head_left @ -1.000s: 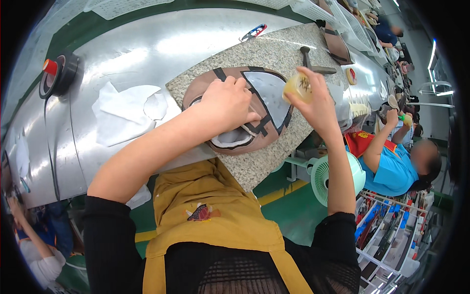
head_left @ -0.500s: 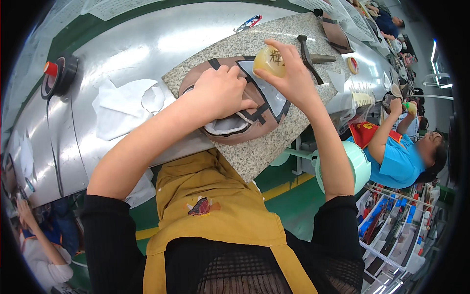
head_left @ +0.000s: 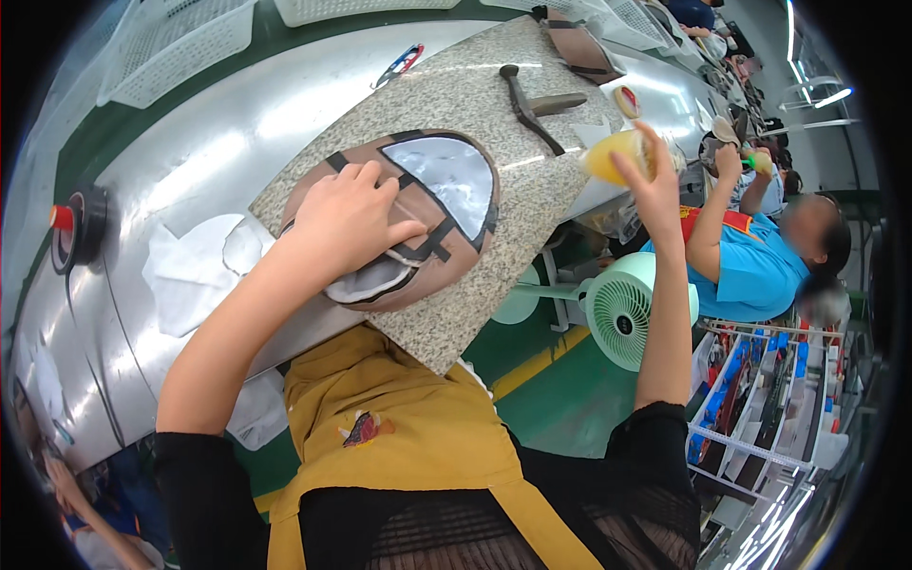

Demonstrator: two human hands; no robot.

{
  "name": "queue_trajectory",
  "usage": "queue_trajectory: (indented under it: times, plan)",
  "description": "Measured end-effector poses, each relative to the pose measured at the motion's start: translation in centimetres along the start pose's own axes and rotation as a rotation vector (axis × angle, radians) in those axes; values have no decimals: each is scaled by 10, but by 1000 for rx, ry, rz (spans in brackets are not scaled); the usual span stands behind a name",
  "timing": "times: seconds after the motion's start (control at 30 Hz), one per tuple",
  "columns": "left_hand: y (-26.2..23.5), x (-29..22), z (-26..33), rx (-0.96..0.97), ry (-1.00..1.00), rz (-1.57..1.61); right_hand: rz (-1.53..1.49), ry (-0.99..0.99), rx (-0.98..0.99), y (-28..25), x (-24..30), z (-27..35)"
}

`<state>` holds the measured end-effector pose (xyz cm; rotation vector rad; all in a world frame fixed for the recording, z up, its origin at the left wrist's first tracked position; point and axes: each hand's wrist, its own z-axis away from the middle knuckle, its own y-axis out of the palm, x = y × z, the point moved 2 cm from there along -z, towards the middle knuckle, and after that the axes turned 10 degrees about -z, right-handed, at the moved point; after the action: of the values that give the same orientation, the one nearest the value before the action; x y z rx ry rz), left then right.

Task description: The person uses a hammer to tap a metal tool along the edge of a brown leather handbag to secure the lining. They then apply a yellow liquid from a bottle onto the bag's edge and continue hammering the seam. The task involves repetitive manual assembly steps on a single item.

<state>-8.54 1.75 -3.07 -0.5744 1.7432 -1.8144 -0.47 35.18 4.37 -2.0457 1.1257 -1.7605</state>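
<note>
A brown half-made bag [head_left: 473,249] with black strips and a white lining lies on the speckled stone slab, its shiny silver-white oval patch [head_left: 446,180] facing up. My left hand [head_left: 347,214] holds the bag at its left side, fingers curled over a strip and thumb set apart beside the opening. The part under my palm is hidden. Off the slab's right edge, my right hand [head_left: 655,180] is raised, thumb and fingers closed round a yellow translucent round piece [head_left: 608,160]. It is blurred, so its exact kind is unclear.
A hammer [head_left: 532,106] lies on the stone slab [head_left: 437,332], with a brown piece [head_left: 581,52] behind it. Scissors [head_left: 399,65], white cloth scraps [head_left: 190,271] and a black round device [head_left: 81,228] sit on the metal table. A green fan [head_left: 622,318] and a co-worker [head_left: 755,256] are at right.
My right hand has carried the yellow round piece rightward, away from the bag, uncovering the silver-white patch. My left hand stays on the bag. The view has shifted.
</note>
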Motion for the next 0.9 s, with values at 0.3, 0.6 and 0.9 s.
queue_trajectory:
  times: [0.3,0.6,0.9]
  plan:
    - [4,1,4,-137,-6,24,321,-4,-174,-15,-134,-76]
    - [4,1,5,-129,2,11,399,-72,-128,-7,-147,-85]
    - [-5,1,5,-201,-4,109,311,-255,-93,-21,-162,-94]
